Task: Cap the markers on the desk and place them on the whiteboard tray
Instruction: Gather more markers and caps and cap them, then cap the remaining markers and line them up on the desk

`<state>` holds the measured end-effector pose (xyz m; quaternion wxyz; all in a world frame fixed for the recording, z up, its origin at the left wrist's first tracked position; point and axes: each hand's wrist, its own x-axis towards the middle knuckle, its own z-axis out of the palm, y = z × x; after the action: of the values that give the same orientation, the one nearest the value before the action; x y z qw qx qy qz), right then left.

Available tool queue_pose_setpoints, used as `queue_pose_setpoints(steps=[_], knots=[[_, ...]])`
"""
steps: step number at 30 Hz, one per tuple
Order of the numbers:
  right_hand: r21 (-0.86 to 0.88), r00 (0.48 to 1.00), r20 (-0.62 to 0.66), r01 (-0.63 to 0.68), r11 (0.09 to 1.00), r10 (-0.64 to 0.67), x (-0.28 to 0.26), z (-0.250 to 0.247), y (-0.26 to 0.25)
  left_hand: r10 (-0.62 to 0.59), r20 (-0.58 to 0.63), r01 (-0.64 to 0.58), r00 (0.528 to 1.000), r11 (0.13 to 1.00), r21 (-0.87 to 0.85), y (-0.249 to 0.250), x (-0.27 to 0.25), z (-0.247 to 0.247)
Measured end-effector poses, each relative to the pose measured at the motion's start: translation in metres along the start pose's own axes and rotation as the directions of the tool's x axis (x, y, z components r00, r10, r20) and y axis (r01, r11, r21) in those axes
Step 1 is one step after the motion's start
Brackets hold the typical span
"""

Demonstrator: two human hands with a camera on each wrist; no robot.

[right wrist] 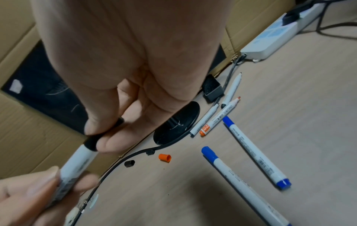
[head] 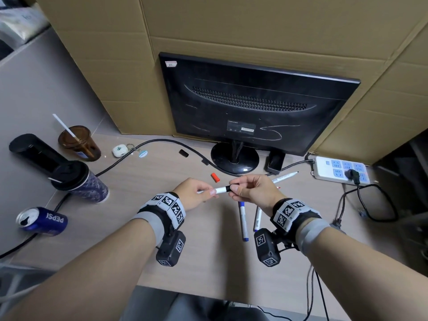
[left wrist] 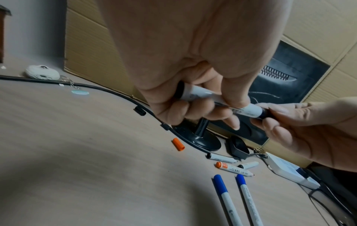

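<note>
Above the desk's middle, my left hand grips the white barrel of a marker. My right hand pinches the black cap sitting on the marker's end. In the right wrist view the black cap meets the barrel. Two blue-capped markers lie below my right hand. An uncapped red marker and two uncapped black ones lie near the monitor base. A loose red cap and a loose black cap rest on the desk.
A black monitor stands behind on its round base, with a black cable curving past it. A power strip lies at the right. Two cups and a Pepsi can sit at the left. Cardboard lines the back.
</note>
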<state>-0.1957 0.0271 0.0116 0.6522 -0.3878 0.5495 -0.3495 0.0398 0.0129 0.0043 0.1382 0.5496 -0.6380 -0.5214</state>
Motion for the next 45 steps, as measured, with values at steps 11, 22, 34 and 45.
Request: queue_pose_setpoints(steps=[11, 22, 34, 45], knots=[[-0.083, 0.949, -0.296, -0.14, 0.987, 0.11, 0.011, -0.046, 0.035, -0.255, 0.023, 0.254, 0.967, 0.966, 0.048, -0.007, 0.026, 0.045], [-0.392, 0.75, -0.659, -0.41, 0.824, 0.06, 0.028, -0.116, 0.075, -0.426, -0.067, 0.431, 0.902, 0.896, 0.109, -0.044, 0.07, 0.103], [-0.35, 0.692, -0.705, -0.531, 0.772, 0.156, 0.073, -0.122, 0.048, -0.47, -0.1, 0.468, 0.877, 0.883, -0.048, -0.032, 0.089, 0.102], [-0.443, 0.571, -0.799, -0.769, 0.461, 0.186, 0.104, -0.136, 0.058, -0.389, -0.227, 0.42, 0.893, 0.901, 0.106, -0.041, 0.106, 0.064]])
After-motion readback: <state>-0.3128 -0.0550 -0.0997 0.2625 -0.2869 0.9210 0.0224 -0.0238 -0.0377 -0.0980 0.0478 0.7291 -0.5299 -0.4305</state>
